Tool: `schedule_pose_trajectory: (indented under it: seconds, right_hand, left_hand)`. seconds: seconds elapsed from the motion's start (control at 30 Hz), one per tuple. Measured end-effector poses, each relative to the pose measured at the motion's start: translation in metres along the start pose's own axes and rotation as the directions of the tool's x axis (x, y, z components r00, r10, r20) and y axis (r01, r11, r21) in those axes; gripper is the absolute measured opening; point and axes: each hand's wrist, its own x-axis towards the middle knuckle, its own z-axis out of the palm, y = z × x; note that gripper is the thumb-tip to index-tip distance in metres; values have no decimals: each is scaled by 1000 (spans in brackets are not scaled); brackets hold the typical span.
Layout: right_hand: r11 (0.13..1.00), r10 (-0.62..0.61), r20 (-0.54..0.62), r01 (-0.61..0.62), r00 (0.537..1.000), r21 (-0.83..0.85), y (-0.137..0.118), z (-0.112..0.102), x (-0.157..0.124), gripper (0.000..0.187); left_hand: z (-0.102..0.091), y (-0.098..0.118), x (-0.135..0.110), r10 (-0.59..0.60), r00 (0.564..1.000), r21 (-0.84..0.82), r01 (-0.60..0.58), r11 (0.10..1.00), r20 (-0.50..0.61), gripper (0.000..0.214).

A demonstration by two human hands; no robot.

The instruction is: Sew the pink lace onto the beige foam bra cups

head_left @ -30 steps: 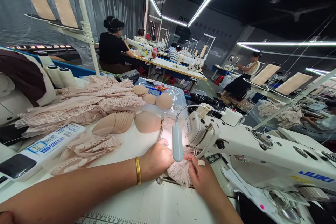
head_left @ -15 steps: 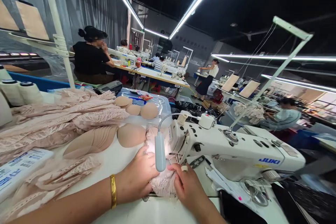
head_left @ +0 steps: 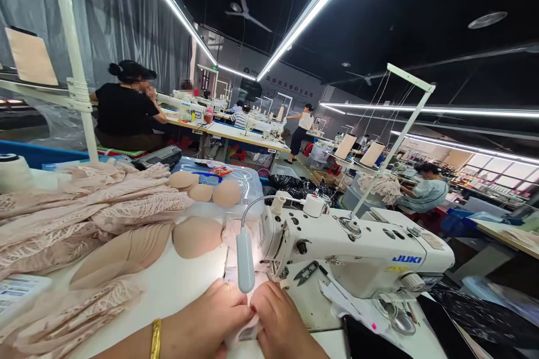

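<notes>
Just in front of the sewing machine (head_left: 353, 249), my left hand (head_left: 214, 314), with a gold bracelet (head_left: 155, 336) at the wrist, and my right hand (head_left: 278, 314) meet with fingertips almost touching. Both are closed on a pale pink lace garment (head_left: 246, 332), pinching its edge between thumbs and fingers; much of it is hidden under the hands. More pink fabric lies by the needle area. A grey gooseneck lamp (head_left: 246, 263) hangs over the hands and hides part of the cloth.
Left on the table lie a beige moulded cup (head_left: 197, 236), a fanned stack of cups (head_left: 126, 252) and a lace pile (head_left: 96, 196). Thread snips (head_left: 307, 274) rest on the machine bed. A dark phone-like slab (head_left: 370, 342) lies at right. Co-workers sit at machines beyond.
My hands have come together and nearer to me, drawing the garment from its flat position. The lace fringe between them no longer shows. The head view has shifted right and levelled.
</notes>
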Motion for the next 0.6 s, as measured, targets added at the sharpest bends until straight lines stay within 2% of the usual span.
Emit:
schedule_pose_trajectory:
  seconds: [0.07,0.13,0.2,0.3,0.37,0.43,0.6]
  right_hand:
    - [1000,-1,7,1,1000,22,5,3,-4,26]
    - [998,36,67,-39,997,43,9,1,-7,27]
    - [996,76,129,-80,989,30,14,-3,-8,29]
    - [992,124,197,-122,972,-24,22,-11,-10,42]
    - [986,168,230,-164,959,-38,25,-16,-10,53]
    - [979,202,244,-197,949,-46,26,-21,-10,57]
    - [986,165,250,-167,954,-13,21,-27,-9,54]
  left_hand:
    - [6,-5,3,31,999,14,-31,999,-14,28]
    - [9,-9,8,112,993,29,-111,993,-22,24]
    - [9,-11,11,137,990,69,-135,988,-32,22]
    - [6,-12,10,70,997,170,-66,983,-16,20]
    - [5,-13,7,11,1000,199,-12,980,4,17]
    - [6,-14,5,-30,1000,206,31,978,-8,12]
    - [11,-21,7,37,998,217,-24,976,-55,17]
